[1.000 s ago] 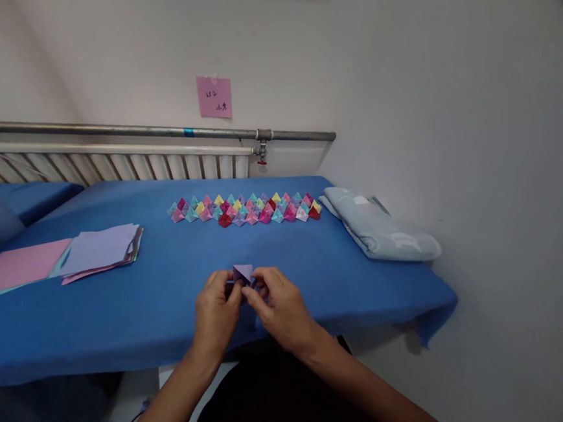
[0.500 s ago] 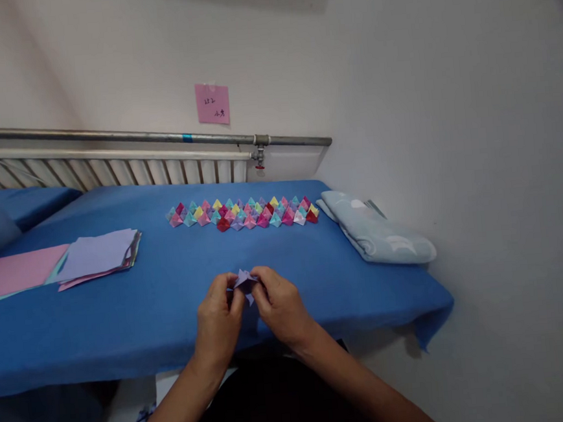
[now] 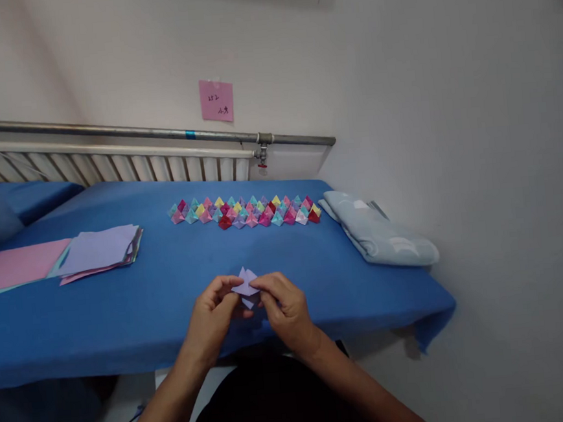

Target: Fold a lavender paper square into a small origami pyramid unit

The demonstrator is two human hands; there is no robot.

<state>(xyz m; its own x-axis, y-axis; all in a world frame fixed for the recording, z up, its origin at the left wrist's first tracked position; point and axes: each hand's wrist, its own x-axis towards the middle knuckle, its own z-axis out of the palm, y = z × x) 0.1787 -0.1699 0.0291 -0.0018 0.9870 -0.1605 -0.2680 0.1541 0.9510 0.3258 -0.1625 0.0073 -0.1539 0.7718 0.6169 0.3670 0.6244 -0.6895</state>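
A small folded piece of lilac paper [image 3: 246, 284] is pinched between my two hands just above the near edge of the blue-covered table [image 3: 171, 298]. My left hand [image 3: 212, 317] grips its left side with the fingertips. My right hand [image 3: 283, 310] grips its right side, thumb and forefinger on top. Most of the paper is hidden by my fingers. Farther back on the cloth lies a row of several small folded paper shapes [image 3: 245, 210] in pink, red, teal, yellow and lilac.
A stack of lilac and pink paper sheets [image 3: 97, 250] lies at the left, beside larger pink sheets [image 3: 17, 265]. A folded pale blue cloth [image 3: 381, 232] rests at the right edge. A radiator [image 3: 112, 166] and pipe run behind; a pink note [image 3: 216, 100] hangs on the wall.
My hands have shifted slightly nearer and turned the lilac paper between the fingers; its visible tip now points up and left. Everything else on the table has stayed put.
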